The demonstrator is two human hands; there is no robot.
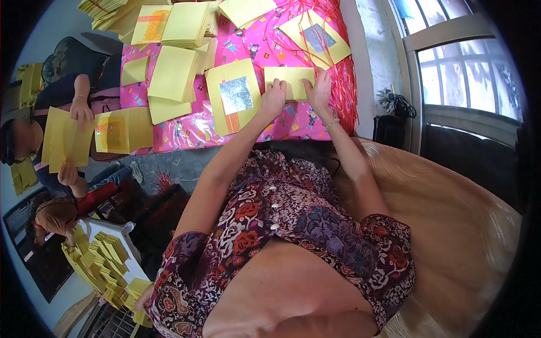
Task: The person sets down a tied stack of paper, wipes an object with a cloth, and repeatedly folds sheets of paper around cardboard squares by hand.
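Note:
A small oblong of folded yellow paper (291, 81) lies on the pink patterned table cover (242, 48). My left hand (274, 96) grips its near left corner, fingers bent. At its right end my right hand (319, 89) pinches the edge, thumb on top. Just left of my left hand is a flat yellow sheet with a silver square (235, 96) and an orange band. Another yellow sheet with a silver square (320, 38) lies beyond my right hand, under thin red strings (338, 62).
Stacks of yellow paper (183, 25) fill the table's far left. At the left, a person holds a yellow sheet (66, 139). Another person sits by a white table (132, 256) piled with folded yellow papers (107, 259). A barred window (470, 73) is at the right.

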